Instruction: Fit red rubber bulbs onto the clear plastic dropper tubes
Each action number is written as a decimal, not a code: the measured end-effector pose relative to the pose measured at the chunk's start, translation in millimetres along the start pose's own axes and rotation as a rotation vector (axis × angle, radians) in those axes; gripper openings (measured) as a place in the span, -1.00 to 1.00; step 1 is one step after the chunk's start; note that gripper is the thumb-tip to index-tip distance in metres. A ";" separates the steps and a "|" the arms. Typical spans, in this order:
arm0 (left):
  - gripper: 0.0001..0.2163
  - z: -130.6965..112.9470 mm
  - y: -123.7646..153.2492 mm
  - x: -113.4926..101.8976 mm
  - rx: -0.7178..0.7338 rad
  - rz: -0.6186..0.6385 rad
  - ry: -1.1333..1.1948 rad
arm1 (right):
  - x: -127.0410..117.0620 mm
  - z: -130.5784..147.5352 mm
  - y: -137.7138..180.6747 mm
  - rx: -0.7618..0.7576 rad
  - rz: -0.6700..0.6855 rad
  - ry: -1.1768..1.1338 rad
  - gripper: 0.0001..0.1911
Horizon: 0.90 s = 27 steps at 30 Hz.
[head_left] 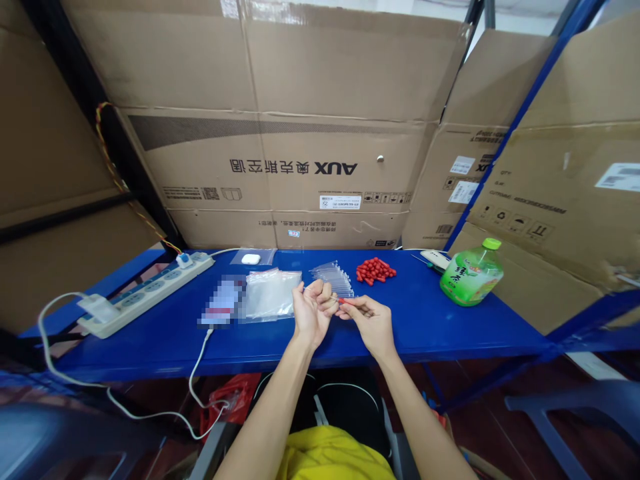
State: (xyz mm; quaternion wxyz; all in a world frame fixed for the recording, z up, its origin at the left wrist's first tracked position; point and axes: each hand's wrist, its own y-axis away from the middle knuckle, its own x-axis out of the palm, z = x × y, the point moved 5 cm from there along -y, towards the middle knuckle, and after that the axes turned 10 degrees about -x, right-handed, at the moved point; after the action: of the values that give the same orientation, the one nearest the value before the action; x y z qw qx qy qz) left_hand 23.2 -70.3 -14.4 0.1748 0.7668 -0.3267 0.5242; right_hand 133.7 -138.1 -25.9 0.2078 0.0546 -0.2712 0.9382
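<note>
Pinching a small, slim, red plastic piece (343, 301) between its thumb and fingers, the right hand (371, 321) is above the front half of the table, close to the left hand (315, 308). The left hand is curled, with its fingers bent inward, and at its fingers shows a thin pale piece (333, 299), which meets the red piece; it is too small to tell its exact form. Both hands are narrow in their grip, and the red piece is between them.

Just behind the hands lies a row of slender, clear plastic tubes (333, 277), placed side by side. To the right of these tubes, and apart from them, is a loose heap of small red plastic pieces (375, 271). On the left side, near the left hand, there is a flat stack of transparent plastic bags (273, 293), and beside it a blurred phone (223, 301) with a white cable at its lower end.

Farther to the left, a long white power strip (150, 289) lies obliquely. On the right stands a green bottle with a lime-coloured cap (470, 275). All these things rest on a blue table (420, 333), and behind it rise brown cardboard panels (300, 137)
</note>
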 end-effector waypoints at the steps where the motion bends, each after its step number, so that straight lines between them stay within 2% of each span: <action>1: -0.63 -0.5 0.2 -0.4 -0.001 0.001 0.003 | 0.2 0.0 -0.1 0.002 0.004 0.004 -0.73; 10: -0.66 -5.0 1.5 -2.1 -0.006 0.027 -0.057 | -1.2 -2.6 -1.4 0.023 0.031 -0.014 -0.65; 27: -0.66 -5.5 -0.2 -5.2 -0.030 0.030 -0.030 | 2.4 2.1 1.5 -0.039 0.053 0.063 -0.72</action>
State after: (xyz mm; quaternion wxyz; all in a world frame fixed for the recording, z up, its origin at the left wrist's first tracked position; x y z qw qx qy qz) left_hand 18.3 -65.2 -17.0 0.1737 0.7667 -0.3487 0.5103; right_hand 130.8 -139.5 -24.3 0.1922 0.0135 -0.2839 0.9393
